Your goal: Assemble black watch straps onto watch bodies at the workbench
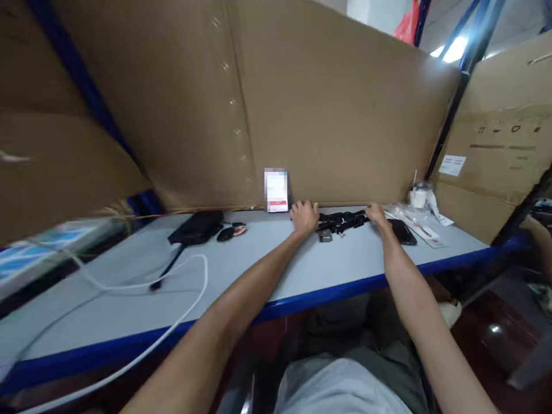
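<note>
A bundle of narrow, tangled black pieces (342, 220) lies on the grey-white tabletop; its exact kind is too small to make out. My left hand (305, 216) is at the bundle's left end, fingers curled down on it. At the opposite end, my right hand (376, 213) has its fingers closed on the bundle's tip. Just below the bundle, near my left hand, rests a small grey square piece (325, 236). A phone (276, 191) with a lit screen leans upright against the cardboard, left of my left hand. A flat black object (402, 232) lies beside my right wrist.
Clear plastic bags (411, 214) and a white container (418, 198) occupy the right corner. To the left are a black case (197, 226), a dark oval item (226, 234) and a white cable (204, 276) hanging over the blue table edge. Cardboard walls (345, 115) enclose the back and sides.
</note>
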`<state>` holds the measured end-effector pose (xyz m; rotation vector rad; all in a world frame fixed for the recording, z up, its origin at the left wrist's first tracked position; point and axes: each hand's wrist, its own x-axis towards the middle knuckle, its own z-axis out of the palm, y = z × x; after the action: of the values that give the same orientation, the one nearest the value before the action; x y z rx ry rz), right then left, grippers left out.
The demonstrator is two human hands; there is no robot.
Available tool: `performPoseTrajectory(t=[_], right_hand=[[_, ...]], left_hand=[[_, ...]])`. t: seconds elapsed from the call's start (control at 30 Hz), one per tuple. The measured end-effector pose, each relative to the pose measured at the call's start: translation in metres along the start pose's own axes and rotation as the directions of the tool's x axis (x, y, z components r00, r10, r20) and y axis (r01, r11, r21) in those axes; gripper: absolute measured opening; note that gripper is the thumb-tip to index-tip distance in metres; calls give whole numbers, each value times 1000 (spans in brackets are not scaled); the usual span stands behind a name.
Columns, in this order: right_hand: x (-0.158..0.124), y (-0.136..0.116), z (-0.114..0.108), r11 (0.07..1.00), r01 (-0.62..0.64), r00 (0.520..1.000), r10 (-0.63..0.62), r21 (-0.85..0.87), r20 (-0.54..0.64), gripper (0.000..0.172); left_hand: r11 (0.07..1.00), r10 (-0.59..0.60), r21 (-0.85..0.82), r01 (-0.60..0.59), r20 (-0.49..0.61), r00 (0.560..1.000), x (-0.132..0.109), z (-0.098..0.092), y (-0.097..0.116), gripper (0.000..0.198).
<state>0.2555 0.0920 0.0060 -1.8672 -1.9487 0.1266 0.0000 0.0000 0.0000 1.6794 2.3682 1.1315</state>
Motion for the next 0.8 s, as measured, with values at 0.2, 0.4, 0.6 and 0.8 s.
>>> performPoseTrajectory(t=[0.2,0.4,0.6,0.8], right_hand=[[-1,-8,10,1000,27,997,-27,7,76,35],[-4,-12,11,999,11,996,-13,32,89,36],[-12,-21,-2,997,-47,999,48,64,-4,35],[-17,-17,-35,985,-152,963,167,85,-211,39]], left_hand=[[999,-38,-23,41,97,995,5,12,-5,62],[982,131,-156,-103,180,975,8,22,5,61],[904,386,-276,-326,202,900,-9,33,22,55],[859,490,-254,-444,159,857,-18,27,22,52]])
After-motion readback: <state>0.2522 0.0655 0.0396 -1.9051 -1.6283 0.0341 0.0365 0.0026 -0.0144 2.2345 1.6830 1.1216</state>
